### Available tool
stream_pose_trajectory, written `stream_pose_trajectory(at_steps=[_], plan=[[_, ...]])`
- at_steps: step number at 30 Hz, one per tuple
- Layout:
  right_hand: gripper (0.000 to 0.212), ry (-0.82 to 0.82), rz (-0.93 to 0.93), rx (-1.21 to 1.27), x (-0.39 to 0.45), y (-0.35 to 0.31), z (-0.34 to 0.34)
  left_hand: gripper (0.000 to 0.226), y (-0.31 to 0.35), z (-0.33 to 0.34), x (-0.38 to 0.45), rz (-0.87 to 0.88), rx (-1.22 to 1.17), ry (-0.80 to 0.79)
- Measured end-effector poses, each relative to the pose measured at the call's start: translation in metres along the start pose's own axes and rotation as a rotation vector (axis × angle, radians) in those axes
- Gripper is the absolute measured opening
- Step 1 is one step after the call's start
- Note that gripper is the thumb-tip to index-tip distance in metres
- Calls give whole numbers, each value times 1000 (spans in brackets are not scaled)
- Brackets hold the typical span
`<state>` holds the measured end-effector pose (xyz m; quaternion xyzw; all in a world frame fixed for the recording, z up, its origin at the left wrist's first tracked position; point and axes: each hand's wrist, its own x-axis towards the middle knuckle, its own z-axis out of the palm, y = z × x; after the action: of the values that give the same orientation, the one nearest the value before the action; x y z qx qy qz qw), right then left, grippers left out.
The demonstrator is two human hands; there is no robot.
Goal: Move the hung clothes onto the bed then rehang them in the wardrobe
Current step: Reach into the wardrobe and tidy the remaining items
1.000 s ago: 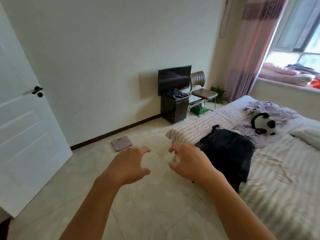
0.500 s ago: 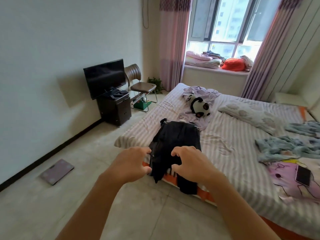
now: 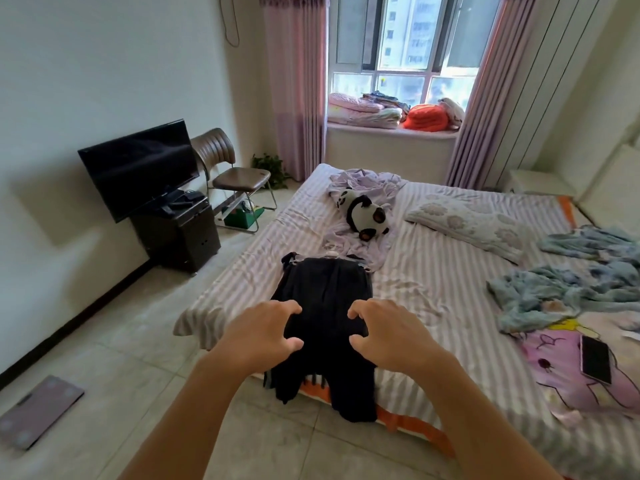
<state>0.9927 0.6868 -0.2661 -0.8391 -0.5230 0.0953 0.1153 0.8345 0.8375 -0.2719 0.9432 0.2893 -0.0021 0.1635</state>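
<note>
A person's left hand (image 3: 263, 332) and right hand (image 3: 389, 332) hover over a black garment (image 3: 325, 306), fingers spread and half-curled, holding nothing. The garment lies on the striped bed (image 3: 433, 271), its lower end hanging over the bed's near edge.

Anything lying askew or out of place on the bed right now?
The black garment overhangs the bed edge, its lower end dangling toward the floor. A phone lies loose among the bedding.

Striped bed (image 3: 433, 282) — black garment (image 3: 329, 306), panda toy (image 3: 367, 216), pillow (image 3: 467, 223), blue clothes (image 3: 554, 292), phone (image 3: 595, 358)
</note>
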Motion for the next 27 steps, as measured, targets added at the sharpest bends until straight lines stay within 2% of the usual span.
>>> stream_pose_trajectory(at_steps=[13, 27], plan=[[40, -30, 3, 19, 159, 83, -11, 55, -7, -9, 181, -25, -27, -52], [41, -55, 136, -5, 354, 127, 1, 61, -78, -15, 395, 67, -61, -134]])
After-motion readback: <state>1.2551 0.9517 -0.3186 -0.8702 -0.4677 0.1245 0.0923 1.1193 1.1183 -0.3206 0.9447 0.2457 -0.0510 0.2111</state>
